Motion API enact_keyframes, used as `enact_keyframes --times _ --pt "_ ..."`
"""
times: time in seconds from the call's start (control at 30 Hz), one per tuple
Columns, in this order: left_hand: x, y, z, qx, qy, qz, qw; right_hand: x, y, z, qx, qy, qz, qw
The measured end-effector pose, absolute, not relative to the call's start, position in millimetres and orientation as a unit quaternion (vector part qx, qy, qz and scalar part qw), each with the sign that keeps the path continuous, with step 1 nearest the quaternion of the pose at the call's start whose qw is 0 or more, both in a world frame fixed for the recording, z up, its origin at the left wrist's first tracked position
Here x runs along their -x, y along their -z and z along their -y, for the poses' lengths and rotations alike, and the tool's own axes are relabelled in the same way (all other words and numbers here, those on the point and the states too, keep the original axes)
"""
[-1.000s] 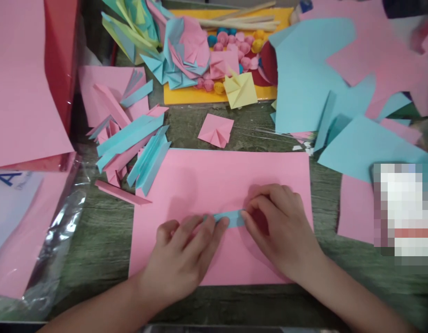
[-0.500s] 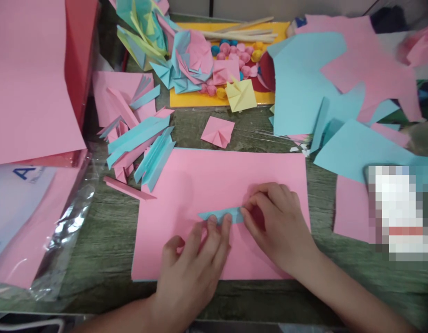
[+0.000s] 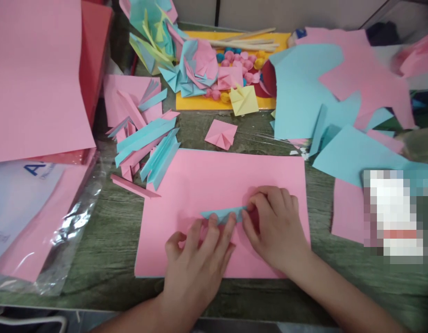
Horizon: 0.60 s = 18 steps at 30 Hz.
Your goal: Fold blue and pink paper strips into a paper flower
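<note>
A small blue folded paper strip [image 3: 223, 214] lies on a large pink paper sheet [image 3: 207, 185] spread over the grey-green wooden table [image 3: 106, 245]. My left hand [image 3: 200, 259] presses its fingertips flat on the strip's near edge. My right hand [image 3: 272, 226] pinches the strip's right end with curled fingers. Part of the strip is hidden under both hands.
Pink and blue folded strips [image 3: 144, 138] are piled at the left. A small pink folded square [image 3: 221, 134] lies beyond the sheet. A yellow tray [image 3: 200, 101] with paper balls and sticks stands at the back. Cut blue and pink sheets [image 3: 314, 92] cover the right. Packaged pink paper [image 3: 33, 217] sits at left.
My left hand has turned from lying sideways over the strip to pointing forward, fingertips on its near edge. The strip's left tip now shows. The view shifted a little.
</note>
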<state>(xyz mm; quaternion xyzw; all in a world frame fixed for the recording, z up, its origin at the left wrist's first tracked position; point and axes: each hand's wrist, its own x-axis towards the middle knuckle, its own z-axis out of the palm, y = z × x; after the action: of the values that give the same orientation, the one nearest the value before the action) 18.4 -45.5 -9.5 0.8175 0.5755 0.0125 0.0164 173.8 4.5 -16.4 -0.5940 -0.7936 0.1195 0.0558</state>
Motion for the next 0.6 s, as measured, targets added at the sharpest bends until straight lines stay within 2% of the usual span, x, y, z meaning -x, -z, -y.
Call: enact_keyframes --times 0.37,0.6 --pt "-5 6 47 -0.815 -0.067 -0.574 -0.038 -176 14 -6 0.594 -0.159 0.786 0.066" --pt "-1 10 54 -0.799 -0.079 -0.596 -0.015 -184 13 -9 0.585 -0.228 0.766 0.136"
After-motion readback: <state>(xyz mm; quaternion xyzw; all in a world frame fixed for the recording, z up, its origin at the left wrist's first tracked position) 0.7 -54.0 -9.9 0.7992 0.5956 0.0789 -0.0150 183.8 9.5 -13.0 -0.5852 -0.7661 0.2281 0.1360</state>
